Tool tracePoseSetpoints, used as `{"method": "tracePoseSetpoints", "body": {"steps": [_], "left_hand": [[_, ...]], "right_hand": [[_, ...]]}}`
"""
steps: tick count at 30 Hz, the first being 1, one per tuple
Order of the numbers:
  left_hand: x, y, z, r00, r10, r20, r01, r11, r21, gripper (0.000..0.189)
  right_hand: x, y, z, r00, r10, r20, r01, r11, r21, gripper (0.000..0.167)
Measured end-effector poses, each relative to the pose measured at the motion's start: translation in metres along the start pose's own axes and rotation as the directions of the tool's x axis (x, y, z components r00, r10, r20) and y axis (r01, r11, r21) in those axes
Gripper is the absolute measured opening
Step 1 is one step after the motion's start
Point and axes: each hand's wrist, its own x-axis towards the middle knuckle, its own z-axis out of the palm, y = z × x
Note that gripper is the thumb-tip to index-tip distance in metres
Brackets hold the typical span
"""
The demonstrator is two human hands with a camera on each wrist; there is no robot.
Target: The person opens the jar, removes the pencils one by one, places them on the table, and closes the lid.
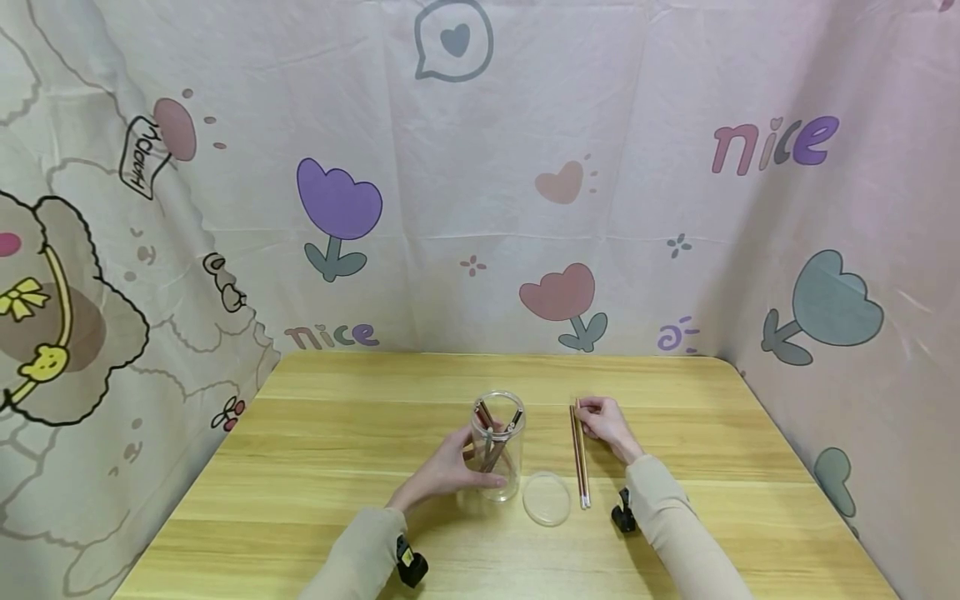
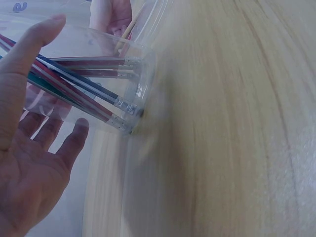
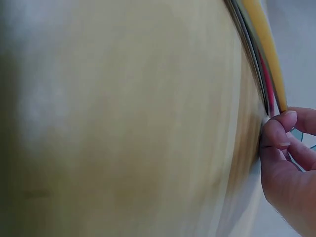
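A clear jar (image 1: 512, 475) with several pencils (image 2: 74, 81) in it stands on the table; their eraser ends are at its bottom. My left hand (image 1: 448, 468) holds the jar from the left side, thumb across the near side and fingers behind. To the right, a yellow pencil (image 3: 269, 49) and a red pencil (image 1: 576, 446) lie side by side, eraser ends toward me. My right hand (image 1: 606, 427) pinches the far, pointed end of the yellow pencil between thumb and fingertips. In the right wrist view the red pencil's end is right beside those fingertips.
A round clear lid (image 1: 547, 499) lies flat on the wooden table (image 1: 315, 467), between the jar and the loose pencils. Behind the table's far edge hangs a printed cloth (image 1: 465, 167), which also closes off both sides.
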Motion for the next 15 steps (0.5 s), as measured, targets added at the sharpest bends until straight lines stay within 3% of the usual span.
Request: {"method": "tracePoseSetpoints", "body": {"steps": [8,15], "left_hand": [[0.0003,0.0005,0.0001,1.0,0.005,-0.003,-0.005,1.0,-0.002,0.08],[0.0004,0.001,-0.0004,1.0,0.007,0.0,-0.007,1.0,0.002,0.08]], "right_hand": [[0.0001,-0.0006,0.0012,1.0,0.02,-0.022,-0.022,0.996,-0.086,0.033],[-0.0014,-0.0023,0.004,0.999,-0.009,-0.037,0.003,0.989,-0.147,0.033]]}}
